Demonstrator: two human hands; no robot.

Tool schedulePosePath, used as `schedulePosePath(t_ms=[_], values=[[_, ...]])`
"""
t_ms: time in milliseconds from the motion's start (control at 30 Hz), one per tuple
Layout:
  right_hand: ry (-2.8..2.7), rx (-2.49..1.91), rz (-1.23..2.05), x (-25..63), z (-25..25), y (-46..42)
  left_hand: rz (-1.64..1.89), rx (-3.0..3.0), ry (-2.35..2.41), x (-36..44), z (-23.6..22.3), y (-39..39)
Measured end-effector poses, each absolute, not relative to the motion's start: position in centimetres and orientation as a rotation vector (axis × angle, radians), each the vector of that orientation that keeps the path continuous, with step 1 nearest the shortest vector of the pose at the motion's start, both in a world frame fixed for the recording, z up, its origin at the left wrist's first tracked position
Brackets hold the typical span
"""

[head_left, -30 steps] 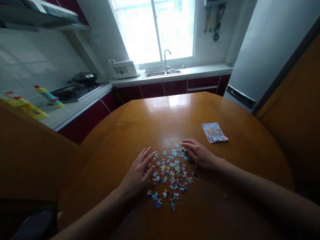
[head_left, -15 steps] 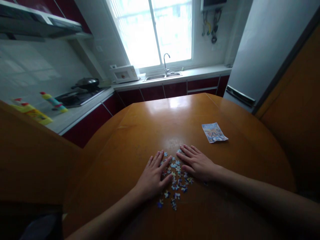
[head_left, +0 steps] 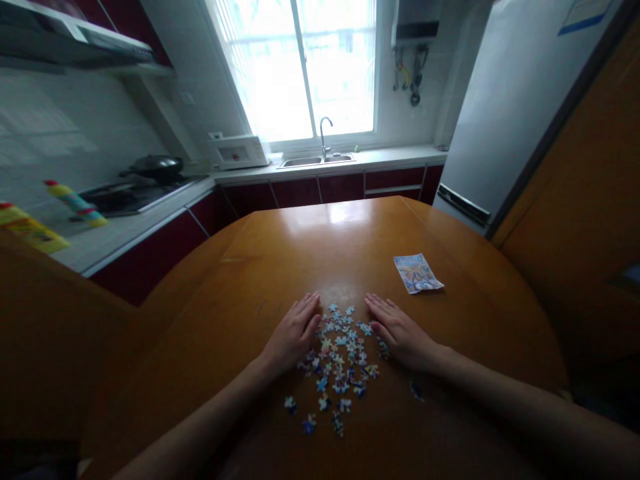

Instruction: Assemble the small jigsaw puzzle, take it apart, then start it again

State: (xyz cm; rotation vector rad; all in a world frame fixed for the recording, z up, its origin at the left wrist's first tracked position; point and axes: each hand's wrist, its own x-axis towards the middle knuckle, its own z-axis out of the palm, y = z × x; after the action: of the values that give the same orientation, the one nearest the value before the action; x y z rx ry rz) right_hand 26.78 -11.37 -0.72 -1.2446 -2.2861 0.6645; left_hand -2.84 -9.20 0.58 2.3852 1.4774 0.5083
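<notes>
A loose heap of small jigsaw puzzle pieces (head_left: 341,341), mostly pale blue with some dark blue and yellow, lies on the wooden table (head_left: 320,257). At its left edge rests my left hand (head_left: 294,332), fingers stretched forward, holding nothing. On the opposite edge my right hand (head_left: 400,335) lies with fingers extended and nothing in its grasp. A few pieces touch or sit right beside each hand. Several stray pieces (head_left: 309,424) are scattered nearer to me, and one dark piece (head_left: 417,391) lies apart below my right wrist.
A printed picture sheet (head_left: 418,273) lies on the table beyond my right hand. Behind the table a counter holds a sink (head_left: 315,161) and a microwave (head_left: 240,152). A wok (head_left: 159,167) stands on the stove at left, near cleaner bottles (head_left: 75,202). A fridge (head_left: 520,93) is at right.
Both hands first came in over the puzzle pieces, then drew apart to the heap's sides, uncovering pieces. One dark piece now lies further right. The camera view has shifted slightly.
</notes>
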Motion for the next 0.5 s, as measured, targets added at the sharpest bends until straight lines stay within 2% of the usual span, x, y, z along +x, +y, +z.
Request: schedulePosePath(t_ms=[233,500], values=[[-2.149,-1.205,0.662,25.7,-1.1,-6.4,0.504,2.452,1.254,-4.1,1.0,-8.1],[-2.443,-1.144,0.572,25.6,0.1,-6.2,0.506,2.479,1.18,-3.6,1.1,-5.9]])
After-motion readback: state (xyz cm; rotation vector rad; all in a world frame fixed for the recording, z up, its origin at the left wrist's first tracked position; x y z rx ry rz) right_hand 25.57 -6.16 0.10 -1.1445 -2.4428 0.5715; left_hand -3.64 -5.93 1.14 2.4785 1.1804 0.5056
